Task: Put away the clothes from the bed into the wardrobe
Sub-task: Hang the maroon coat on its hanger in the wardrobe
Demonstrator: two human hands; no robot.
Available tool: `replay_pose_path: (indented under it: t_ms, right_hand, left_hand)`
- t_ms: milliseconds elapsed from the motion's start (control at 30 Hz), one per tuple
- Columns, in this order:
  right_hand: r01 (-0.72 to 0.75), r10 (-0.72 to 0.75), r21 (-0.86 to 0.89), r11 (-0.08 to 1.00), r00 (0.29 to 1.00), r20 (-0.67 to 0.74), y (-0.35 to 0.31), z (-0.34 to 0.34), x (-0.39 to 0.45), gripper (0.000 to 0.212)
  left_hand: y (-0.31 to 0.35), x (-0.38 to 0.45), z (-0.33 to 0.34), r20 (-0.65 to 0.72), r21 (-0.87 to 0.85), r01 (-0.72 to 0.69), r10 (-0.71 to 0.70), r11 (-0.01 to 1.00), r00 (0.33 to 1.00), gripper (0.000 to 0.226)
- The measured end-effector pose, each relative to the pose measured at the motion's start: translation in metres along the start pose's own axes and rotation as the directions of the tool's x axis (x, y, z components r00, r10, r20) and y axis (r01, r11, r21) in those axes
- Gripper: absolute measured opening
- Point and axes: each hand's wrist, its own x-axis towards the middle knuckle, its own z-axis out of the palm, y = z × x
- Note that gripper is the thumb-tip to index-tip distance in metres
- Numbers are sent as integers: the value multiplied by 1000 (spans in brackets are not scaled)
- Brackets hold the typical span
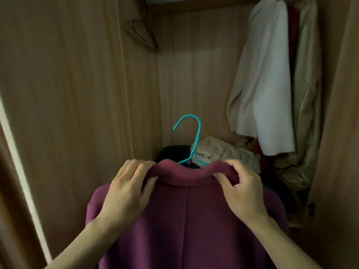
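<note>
A plum-coloured coat point(186, 220) hangs on a teal hanger point(195, 136) in front of the open wooden wardrobe point(194, 78), its back toward me. The hanger's hook sticks up free above the collar. My left hand point(128, 193) pinches the collar's left side and my right hand point(242, 191) pinches its right side, both with fingers curled over the folded edge.
White and cream garments point(268, 78) hang at the wardrobe's upper right. A crumpled cream cloth point(219, 150) and dark clothes point(174, 152) lie on the wardrobe floor behind the coat. Empty wooden hangers point(141, 35) hang at the upper left. Wardrobe doors stand open on both sides.
</note>
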Motion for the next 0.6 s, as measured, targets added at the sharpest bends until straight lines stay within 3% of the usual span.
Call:
replay_pose_path:
  t_ms: [233,333,400,467,600]
  right_hand:
    - [-25,26,2,1000,996,-82,27,0,53,25]
    - [-69,64,-35,997,990,-126,34,-2,64,27]
    - [-85,76,-62,994,987,-144,33,-3,68,26]
    - [-89,76,-81,993,985,-155,28,-1,70,25]
    - [-104,98,-65,992,992,-82,10,11,63,29]
  left_hand:
    - [14,60,31,-60,193,160,-152,968,987,28]
    - [38,77,43,-147,192,130,-102,973,984,17]
    - [59,81,54,-83,39,116,-113,992,990,10]
    - [79,83,66,30,-113,214,-212,970,977,20]
    - [100,87,85,302,-332,530,-445,781,843,45]
